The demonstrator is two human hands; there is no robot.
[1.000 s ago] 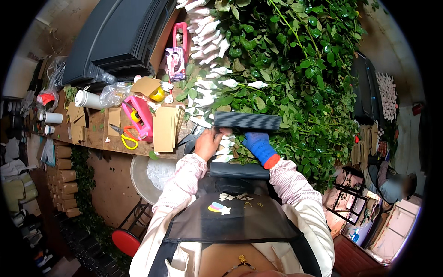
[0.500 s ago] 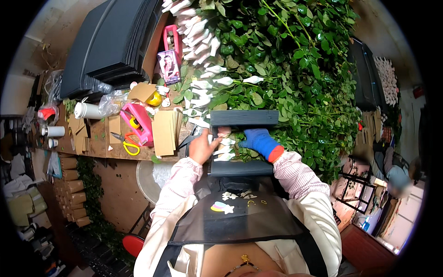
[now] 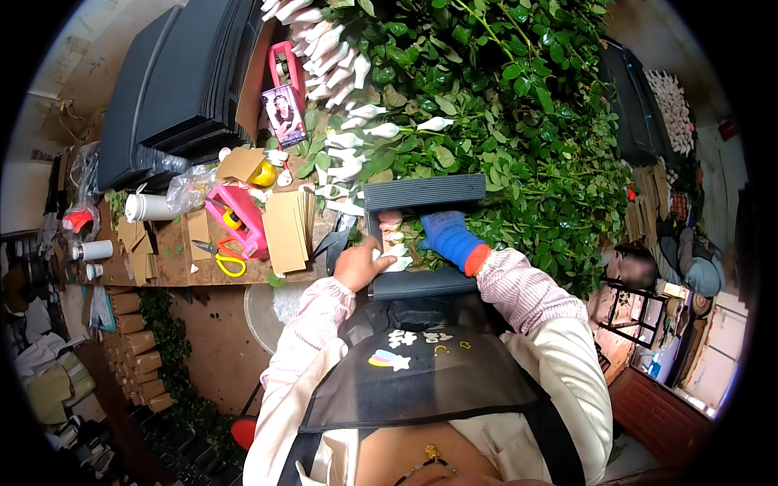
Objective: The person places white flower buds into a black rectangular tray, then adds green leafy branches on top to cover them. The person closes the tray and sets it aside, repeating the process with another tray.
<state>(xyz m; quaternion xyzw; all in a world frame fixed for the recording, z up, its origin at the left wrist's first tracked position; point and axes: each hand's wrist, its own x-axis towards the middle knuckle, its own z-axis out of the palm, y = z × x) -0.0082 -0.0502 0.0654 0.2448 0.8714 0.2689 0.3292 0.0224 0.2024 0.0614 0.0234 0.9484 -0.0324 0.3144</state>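
Note:
Directly before me a black corrugated board [image 3: 425,193] is folded up at its far and near sides. Between the folds lie roses [image 3: 391,220], pale pink heads at the left and some in white net sleeves, leafy stems running right. My bare left hand [image 3: 356,266] is at the board's left edge, its thumb and fingers apart, touching the sleeved heads; some fingertips are hidden. Over the stems rests my right hand [image 3: 450,239] in a blue glove with an orange cuff, fingers stretched out and partly lost among leaves.
Leafy rose stems [image 3: 519,105] cover the table beyond, with white-sleeved heads [image 3: 324,57] along their left. At left are stacked black boards [image 3: 198,81], a pink tape dispenser [image 3: 243,215], yellow-orange scissors [image 3: 227,261], brown cardboard pieces [image 3: 288,231] and a white cup [image 3: 150,207]. A person [image 3: 701,275] sits far right.
The view has shifted slightly. My left thumb has moved in over the near sleeved heads, and my gloved right hand has turned a little and lies flatter on the stems.

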